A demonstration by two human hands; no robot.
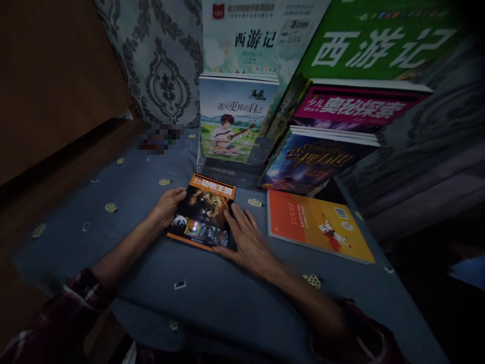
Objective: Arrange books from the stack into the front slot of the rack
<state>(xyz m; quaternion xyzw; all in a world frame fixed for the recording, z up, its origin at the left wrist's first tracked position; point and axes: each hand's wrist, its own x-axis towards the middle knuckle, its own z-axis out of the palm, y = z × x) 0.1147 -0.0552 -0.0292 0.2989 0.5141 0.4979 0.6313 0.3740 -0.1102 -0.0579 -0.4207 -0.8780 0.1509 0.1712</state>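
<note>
A small book with a lion on its cover and an orange band along the top (207, 205) lies face up on the cloth, tilted slightly. My left hand (169, 206) is closed at its left edge, the fingertips partly hidden by the book. Across the right edge rests my right hand (246, 240), fingers stretched out and thumb apart near the lower right corner. To the right of that hand, an orange and yellow book (318, 225) lies flat, its barcode showing.
Behind stand a book with a guitar player (235, 121) in a clear holder (231, 171), a dark blue book (318, 156), a magenta-banded book (348, 107), a pale tall book (257, 38) and a green one (379, 45). A blue patterned cloth (144, 273) covers the table. A pixelated item (159, 139) lies back left.
</note>
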